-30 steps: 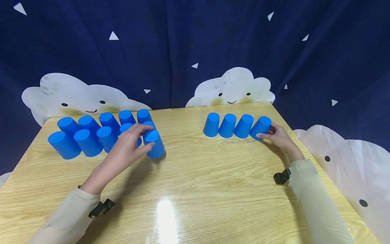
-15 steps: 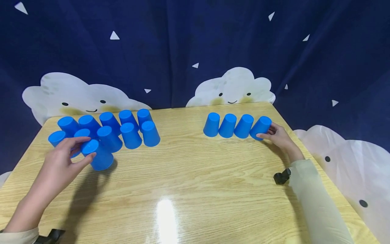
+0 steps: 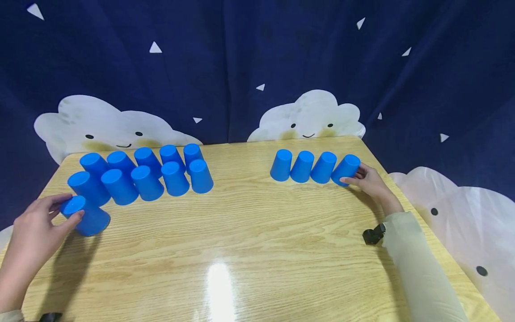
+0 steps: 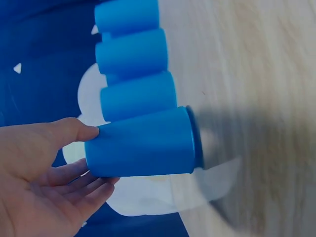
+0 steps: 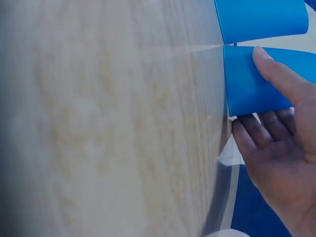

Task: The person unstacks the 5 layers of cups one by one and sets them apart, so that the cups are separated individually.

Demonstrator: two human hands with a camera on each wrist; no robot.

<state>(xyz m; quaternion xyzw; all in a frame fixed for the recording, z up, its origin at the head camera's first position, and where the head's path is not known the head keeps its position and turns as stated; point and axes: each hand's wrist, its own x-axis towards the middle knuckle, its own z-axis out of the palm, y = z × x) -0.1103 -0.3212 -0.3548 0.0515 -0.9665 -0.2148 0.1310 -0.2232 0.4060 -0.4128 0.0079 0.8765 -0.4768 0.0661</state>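
Note:
My left hand (image 3: 38, 237) pinches a blue cup (image 3: 93, 220) near its narrow closed end, thumb on one side and fingers on the other. That cup is mouth down in front of the leftmost cup of the front row; in the left wrist view the held cup (image 4: 143, 143) is close to the tabletop, and I cannot tell whether its rim touches. At the far right my right hand (image 3: 370, 182) holds the end blue cup (image 3: 346, 170) of a short row, standing upside down. The right wrist view shows the thumb on that cup (image 5: 247, 81) and the fingers underneath.
Several upside-down blue cups stand in two rows at the left, a back row (image 3: 146, 161) and a front row (image 3: 146, 184). More blue cups (image 3: 301, 166) line up beside the right hand. The wooden table (image 3: 281, 250) ends at a dark blue curtain (image 3: 241, 67) with clouds.
My left hand has carried its cup leftward along the front row, from the row's right end to its left end. The right hand and its cup stay where they were.

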